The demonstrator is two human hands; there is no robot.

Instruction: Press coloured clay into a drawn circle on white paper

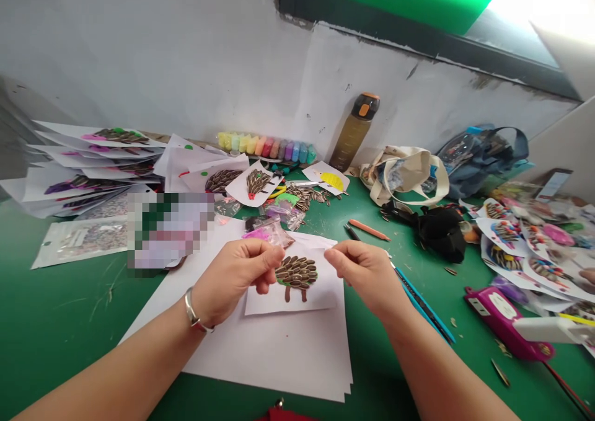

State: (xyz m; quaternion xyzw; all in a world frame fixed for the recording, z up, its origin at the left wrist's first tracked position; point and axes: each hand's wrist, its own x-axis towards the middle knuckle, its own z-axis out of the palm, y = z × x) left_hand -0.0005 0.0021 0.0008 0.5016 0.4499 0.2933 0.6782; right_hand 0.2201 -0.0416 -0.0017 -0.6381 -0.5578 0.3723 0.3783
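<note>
My left hand (239, 272), with a silver bracelet at its wrist, hovers closed over the left part of a small white card (316, 300). My right hand (360, 269) is closed too, thumb against forefinger, beyond the card's right edge. Whatever either pinch holds is too small or hidden to name. On the card is an animal figure (297, 274) of overlapping striped seeds with two brown legs and bits of green; my left fingers cover its left side. The card lies on large white paper sheets (279, 353).
Behind lie loose seeds (307, 196), bags of coloured clay (269, 232) and finished seed cards (255, 183). Card stacks (41, 182) fill the far left. At right are an orange pen (369, 229), a blue tool (425, 306), and a magenta device (504, 325). A bottle (352, 136) stands by the wall.
</note>
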